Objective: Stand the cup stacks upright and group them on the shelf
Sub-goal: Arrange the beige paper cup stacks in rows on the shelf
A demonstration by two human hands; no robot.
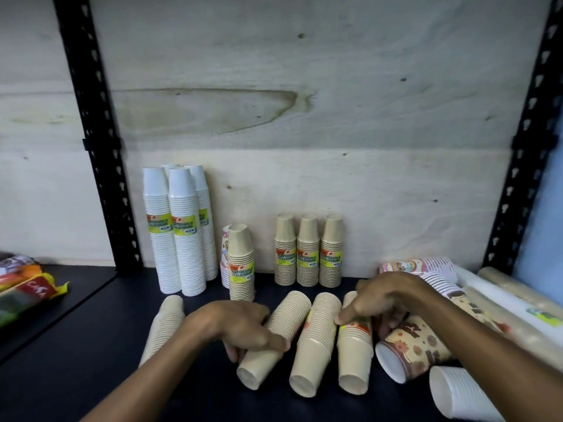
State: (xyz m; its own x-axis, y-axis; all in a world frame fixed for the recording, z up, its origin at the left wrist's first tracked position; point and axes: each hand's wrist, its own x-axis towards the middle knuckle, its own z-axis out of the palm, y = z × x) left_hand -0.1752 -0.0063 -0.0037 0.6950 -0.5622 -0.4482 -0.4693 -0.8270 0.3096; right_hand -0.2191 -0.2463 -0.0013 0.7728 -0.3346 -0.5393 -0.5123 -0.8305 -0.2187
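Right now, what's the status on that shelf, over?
Left hand grip on a lying tan stack. Right hand on another. Four tan stacks upright. Printed cups crowd the right.

We see the three upright stacks point(307, 249) at the shelf point(91, 345) back; the tall stacks point(179, 229) stand to their left, four lying stacks point(304, 336) rest in front, and more lying stacks point(426, 269) sit to their right
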